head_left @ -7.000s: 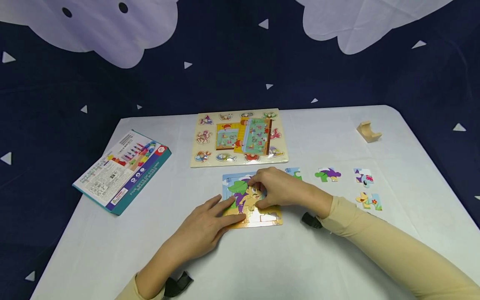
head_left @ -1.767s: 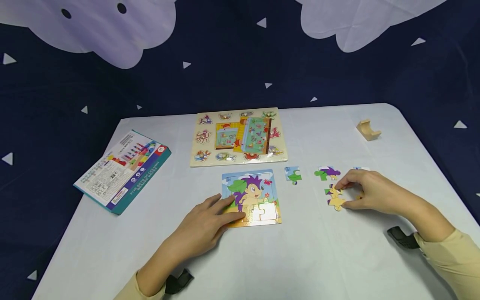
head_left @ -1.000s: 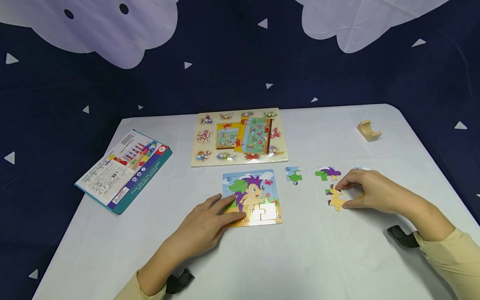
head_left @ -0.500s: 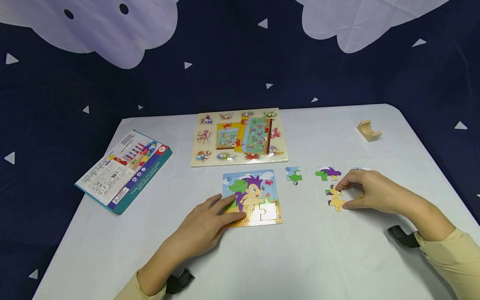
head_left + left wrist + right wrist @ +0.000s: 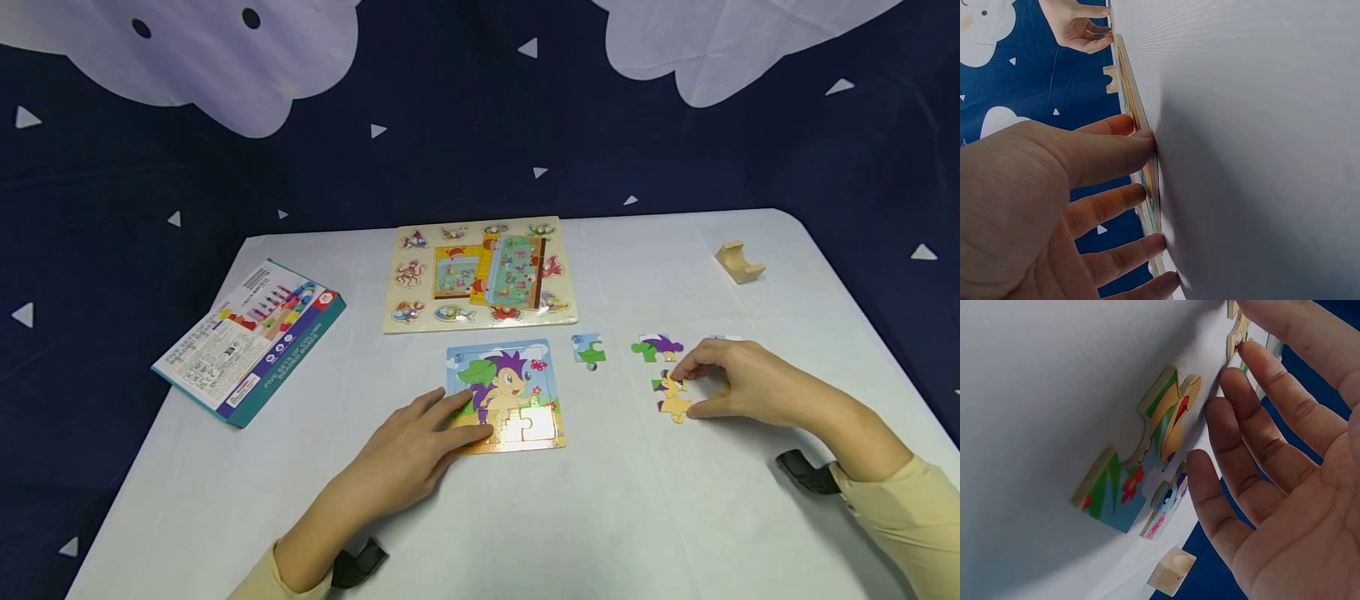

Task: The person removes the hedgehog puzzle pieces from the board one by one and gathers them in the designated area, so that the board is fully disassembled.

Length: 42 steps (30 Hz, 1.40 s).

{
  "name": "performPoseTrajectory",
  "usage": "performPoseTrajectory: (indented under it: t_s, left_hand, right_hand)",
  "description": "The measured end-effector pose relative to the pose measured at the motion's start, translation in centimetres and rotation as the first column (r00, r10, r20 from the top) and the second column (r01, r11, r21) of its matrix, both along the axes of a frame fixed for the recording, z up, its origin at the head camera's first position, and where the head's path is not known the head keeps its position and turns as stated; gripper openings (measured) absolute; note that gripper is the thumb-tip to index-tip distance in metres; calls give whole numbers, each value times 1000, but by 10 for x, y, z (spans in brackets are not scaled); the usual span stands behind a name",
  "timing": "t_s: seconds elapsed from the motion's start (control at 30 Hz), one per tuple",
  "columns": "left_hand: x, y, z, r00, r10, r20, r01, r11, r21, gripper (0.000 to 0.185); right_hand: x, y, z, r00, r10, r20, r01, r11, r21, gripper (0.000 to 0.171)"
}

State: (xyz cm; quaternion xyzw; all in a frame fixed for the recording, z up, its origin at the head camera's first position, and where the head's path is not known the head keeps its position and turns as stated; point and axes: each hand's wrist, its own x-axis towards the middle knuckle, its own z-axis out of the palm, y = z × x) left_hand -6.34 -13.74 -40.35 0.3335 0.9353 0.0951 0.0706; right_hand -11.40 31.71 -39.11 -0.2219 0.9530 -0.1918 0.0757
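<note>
We held a loose piece in the right grip on the counter; the left grip, fingers flat, pressed the puzzle. A weak pinch could drop the piece

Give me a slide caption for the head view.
Right hand pinches loose jigsaw piece; left hand rests on hedgehog puzzle.

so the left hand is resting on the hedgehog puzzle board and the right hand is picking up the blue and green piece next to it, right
Not quite. The left hand does rest on the hedgehog puzzle board, but the right hand pinches the yellow and purple piece farther right. The blue and green piece lies untouched. The head view shows it.
</note>
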Motion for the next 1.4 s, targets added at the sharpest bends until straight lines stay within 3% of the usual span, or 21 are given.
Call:
performPoseTrajectory:
  t_s: [0.13, 0.37, 0.67, 0.93, 1.4]
  left_hand:
    - [1, -1, 0, 1000, -7, -10, 7, 1000, 19, 41]
    - [4, -6, 4, 999, 12, -37, -10, 999, 37, 41]
    - [10, -12, 3, 998, 59, -34, -58, 998, 40, 40]
    - [13, -15, 1, 998, 53, -20, -52, 997, 49, 45]
    - [15, -19, 1, 999, 42, 6, -43, 998, 47, 46]
  right_hand:
    - [-1, 0, 1, 1000, 6, -11, -6, 1000, 0, 42]
    - [-4, -14, 10, 993, 55, -108, -59, 998, -33, 30]
    - [-12, -56, 23, 995, 74, -65, -76, 997, -21, 25]
    - [-19, -100, 24, 994, 93, -50, -93, 996, 12, 29]
    - [-23, -191, 17, 975, 223, 10, -223, 975, -4, 36]
